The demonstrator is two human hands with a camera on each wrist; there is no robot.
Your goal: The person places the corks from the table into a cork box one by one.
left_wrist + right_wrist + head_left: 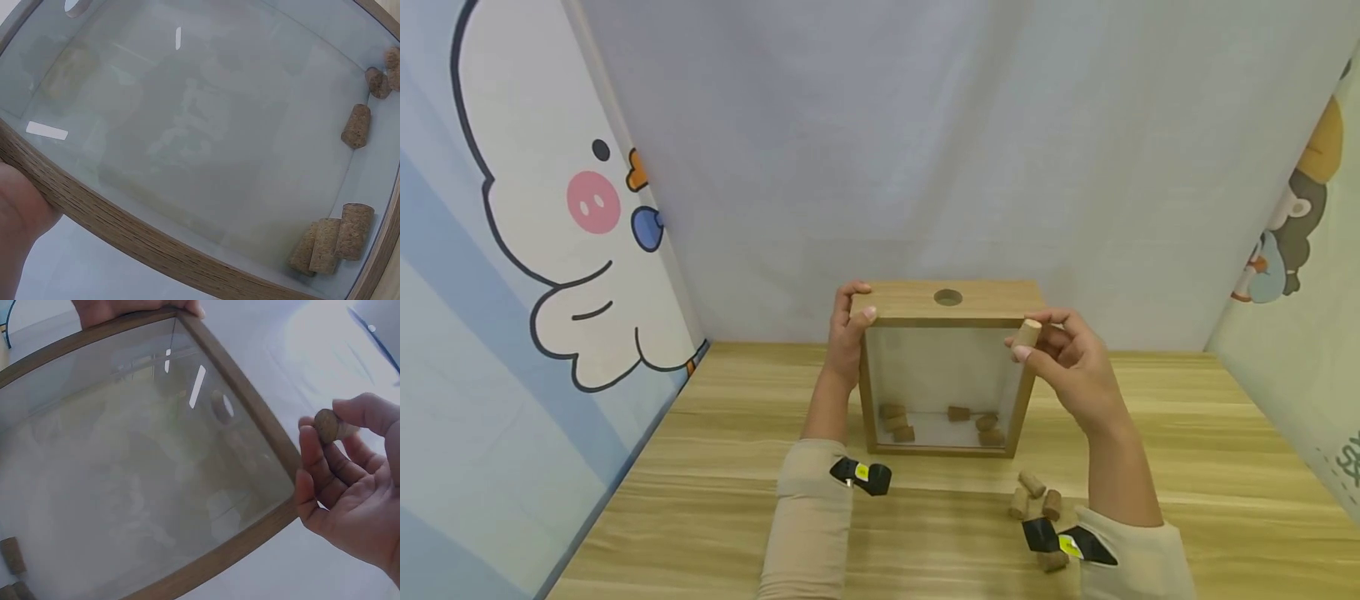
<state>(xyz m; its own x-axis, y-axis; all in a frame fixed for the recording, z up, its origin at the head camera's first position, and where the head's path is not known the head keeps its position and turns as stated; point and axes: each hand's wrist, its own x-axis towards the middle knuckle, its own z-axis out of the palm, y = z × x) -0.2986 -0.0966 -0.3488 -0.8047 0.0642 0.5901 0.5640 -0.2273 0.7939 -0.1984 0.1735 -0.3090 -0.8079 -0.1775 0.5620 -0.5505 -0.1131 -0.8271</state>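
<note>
A shallow wooden box (910, 304) with a clear front stands upright on the table, a round hole (948, 297) in its top. My left hand (844, 342) grips the box's upper left corner, its thumb on the front edge of the top. Between thumb and fingers, my right hand (1082, 371) pinches a cork stopper (1027, 333) beside the upper right corner, below the level of the hole. The right wrist view shows this cork (326, 427) at the fingertips, outside the box. Several corks (326, 245) lie inside on the box's floor, in both lower corners and near the middle.
Several loose corks (1032, 483) lie on the wood-grain table (737, 483) in front of the box's right side, partly hidden by the right wrist camera (1060, 540). A pale curtain (850, 167) hangs behind, with cartoon-printed panels (527, 208) at both sides.
</note>
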